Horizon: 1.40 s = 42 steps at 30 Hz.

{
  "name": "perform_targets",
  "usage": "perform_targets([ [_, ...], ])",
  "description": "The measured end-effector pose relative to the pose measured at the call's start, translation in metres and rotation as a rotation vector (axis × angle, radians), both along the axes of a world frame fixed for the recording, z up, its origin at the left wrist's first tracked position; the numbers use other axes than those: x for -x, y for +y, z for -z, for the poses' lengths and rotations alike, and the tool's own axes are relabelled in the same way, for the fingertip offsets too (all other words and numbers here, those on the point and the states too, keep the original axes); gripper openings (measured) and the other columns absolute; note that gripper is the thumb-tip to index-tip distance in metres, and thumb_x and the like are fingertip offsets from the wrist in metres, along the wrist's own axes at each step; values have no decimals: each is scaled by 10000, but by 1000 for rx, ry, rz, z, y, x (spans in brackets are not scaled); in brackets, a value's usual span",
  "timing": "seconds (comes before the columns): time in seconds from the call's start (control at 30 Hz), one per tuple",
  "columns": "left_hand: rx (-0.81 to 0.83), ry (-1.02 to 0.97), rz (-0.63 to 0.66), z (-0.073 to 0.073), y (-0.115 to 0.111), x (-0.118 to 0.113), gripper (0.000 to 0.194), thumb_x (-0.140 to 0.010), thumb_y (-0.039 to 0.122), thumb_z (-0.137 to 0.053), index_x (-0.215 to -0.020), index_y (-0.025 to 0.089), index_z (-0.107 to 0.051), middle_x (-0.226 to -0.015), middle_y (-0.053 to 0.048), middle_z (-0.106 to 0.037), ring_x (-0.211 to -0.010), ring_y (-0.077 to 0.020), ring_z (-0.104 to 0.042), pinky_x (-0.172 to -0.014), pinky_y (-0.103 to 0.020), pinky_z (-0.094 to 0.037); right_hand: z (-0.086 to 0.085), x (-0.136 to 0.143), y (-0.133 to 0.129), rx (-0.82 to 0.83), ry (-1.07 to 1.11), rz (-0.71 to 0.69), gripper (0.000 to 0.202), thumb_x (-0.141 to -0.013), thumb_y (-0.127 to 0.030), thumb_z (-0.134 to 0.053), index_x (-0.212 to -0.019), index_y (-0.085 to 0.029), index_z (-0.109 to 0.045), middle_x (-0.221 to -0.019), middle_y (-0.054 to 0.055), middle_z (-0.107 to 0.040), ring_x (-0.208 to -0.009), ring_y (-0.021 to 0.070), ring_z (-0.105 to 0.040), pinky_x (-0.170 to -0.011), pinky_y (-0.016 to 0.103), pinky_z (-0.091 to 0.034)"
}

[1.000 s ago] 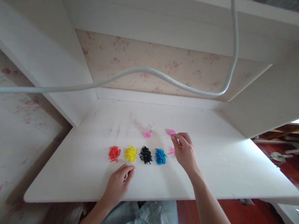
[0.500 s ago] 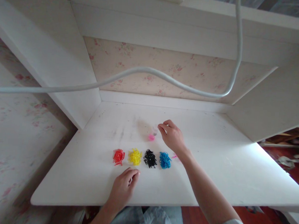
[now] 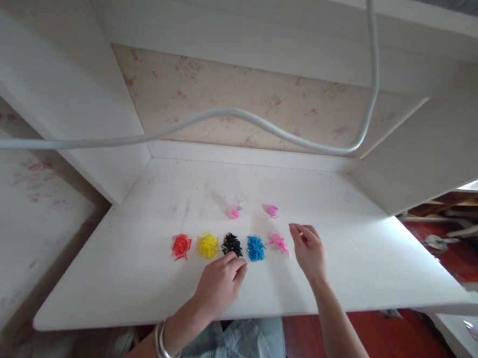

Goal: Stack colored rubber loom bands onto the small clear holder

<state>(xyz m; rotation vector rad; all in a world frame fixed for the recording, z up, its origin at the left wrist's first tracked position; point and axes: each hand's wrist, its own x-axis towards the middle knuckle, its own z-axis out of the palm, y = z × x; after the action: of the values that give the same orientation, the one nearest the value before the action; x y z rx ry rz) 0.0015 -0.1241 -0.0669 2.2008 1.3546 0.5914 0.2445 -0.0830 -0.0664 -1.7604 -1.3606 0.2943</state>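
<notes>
Small rubber bands lie in a row of loose heaps: a red heap (image 3: 181,246), a yellow heap (image 3: 208,245), a black heap (image 3: 232,243), a blue heap (image 3: 256,248) and a pink heap (image 3: 279,243). My left hand (image 3: 222,279) is closed with curled fingers at the near edge of the black heap, partly covering it; nothing shows in it. Just right of the pink heap, my right hand (image 3: 309,252) hovers with thumb and fingertips pinched; whatever is between them, if anything, is too small to see. Behind the row stands a small clear container (image 3: 240,200) beside a pink clump (image 3: 233,213).
Another pink bundle (image 3: 272,211) lies farther back on the white desk (image 3: 135,280). A pale cable (image 3: 235,113) crosses the view above the desk. White side panels (image 3: 402,151) and a flowered wall (image 3: 223,100) enclose the back.
My right hand has moved right and toward me, away from the clear container, uncovering the pink heap and the back pink bundle. My left hand has moved right to the black heap.
</notes>
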Motion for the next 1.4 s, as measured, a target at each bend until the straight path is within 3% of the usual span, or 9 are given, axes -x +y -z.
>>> perform_targets([
  [0.13,-49,125,81,-9,24,-37,241,-929,287,-414,-888,245,-648,-890,-15,-641,-829,-139,-617,-736,-236,-466,40,-20,-41,144,47,86,410,-853,-537,-478,-868,-189,-695,-885,45,-630,-632,126,-534,-640,264,-428],
  [0.23,-70,222,105,-9,41,-63,224,-909,287,-443,-881,222,-655,-916,-36,-634,-857,-164,-615,-739,-263,-479,57,-21,-59,197,47,85,433,-859,-555,-449,-880,-194,-688,-896,47,-634,-651,133,-548,-653,263,-430],
  [0.43,-67,364,82,-1,64,-94,243,-893,212,-435,-937,185,-672,-972,-88,-611,-885,-209,-614,-719,-308,-504,61,-13,-58,213,-23,91,447,-862,-560,-411,-896,-217,-695,-926,48,-639,-636,138,-559,-639,273,-432],
  [0.7,-42,378,115,1,70,-105,314,-902,140,-369,-992,184,-667,-994,-115,-609,-910,-201,-613,-752,-298,-501,60,-14,-56,267,-115,62,412,-865,-533,-420,-977,-241,-688,-979,45,-635,-608,136,-589,-602,282,-437],
  [0.93,-77,341,58,-9,71,-86,278,-950,223,-345,-965,178,-619,-1008,-82,-576,-853,-165,-611,-698,-258,-482,63,-16,-56,259,-132,50,391,-889,-472,-388,-956,-233,-691,-953,53,-640,-667,157,-605,-623,286,-435],
  [1.23,-269,144,-190,-61,93,-12,233,-959,289,-379,-988,211,-597,-996,-31,-574,-845,-133,-601,-756,-231,-448,64,-18,-62,188,-55,109,425,-897,-513,-386,-964,-207,-673,-981,76,-627,-721,179,-589,-704,316,-447],
  [1.4,-347,226,-273,-75,113,1,238,-954,295,-390,-982,222,-615,-990,-24,-571,-833,-133,-600,-726,-227,-439,62,-18,-65,157,-7,145,423,-883,-546,-410,-928,-212,-667,-974,68,-631,-700,173,-594,-719,314,-458],
])
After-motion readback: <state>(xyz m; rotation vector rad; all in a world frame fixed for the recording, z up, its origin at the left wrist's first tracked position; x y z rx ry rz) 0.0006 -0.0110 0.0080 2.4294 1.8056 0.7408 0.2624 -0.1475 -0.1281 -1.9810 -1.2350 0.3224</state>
